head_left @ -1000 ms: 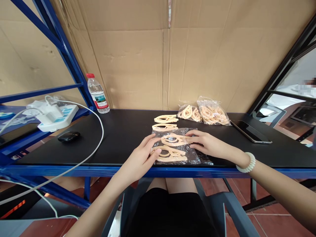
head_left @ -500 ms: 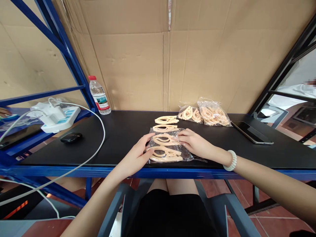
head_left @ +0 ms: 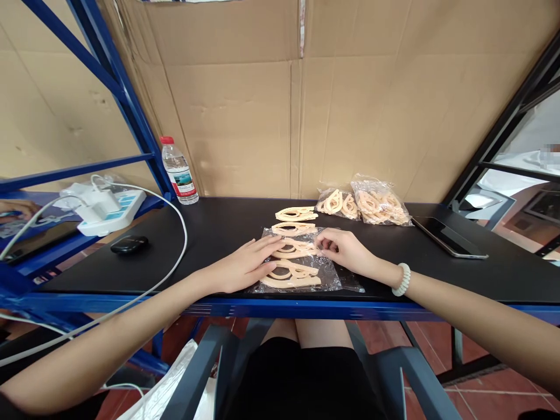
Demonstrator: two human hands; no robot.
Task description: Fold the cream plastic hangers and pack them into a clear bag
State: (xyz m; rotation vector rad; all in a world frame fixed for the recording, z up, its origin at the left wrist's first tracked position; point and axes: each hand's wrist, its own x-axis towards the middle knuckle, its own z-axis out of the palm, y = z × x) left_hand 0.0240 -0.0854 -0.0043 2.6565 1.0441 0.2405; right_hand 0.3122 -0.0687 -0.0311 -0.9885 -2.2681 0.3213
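Before me lies a clear plastic bag with beige folded plastic clothes hangers under or inside it; I cannot tell which. The nearest hanger is by the table's front edge, and another hanger is just behind. My left hand rests flat on the left side, fingers stretched over the bag and the hangers' left ends. At the bag's right edge, my right hand has its fingers curled in a pinch on the film. Two loose hangers, a middle one and a far one, lie beyond.
Two filled bags, a smaller bag and a larger bag, stand at the back beside a tablet. Leftward are a water bottle, a black mouse, a white cable and a power strip. Another person's hand shows far left.
My left hand has flattened and turned more sideways across the bag. My right hand's fingers have curled in at the bag's right edge. The nearest hanger has shifted slightly left.
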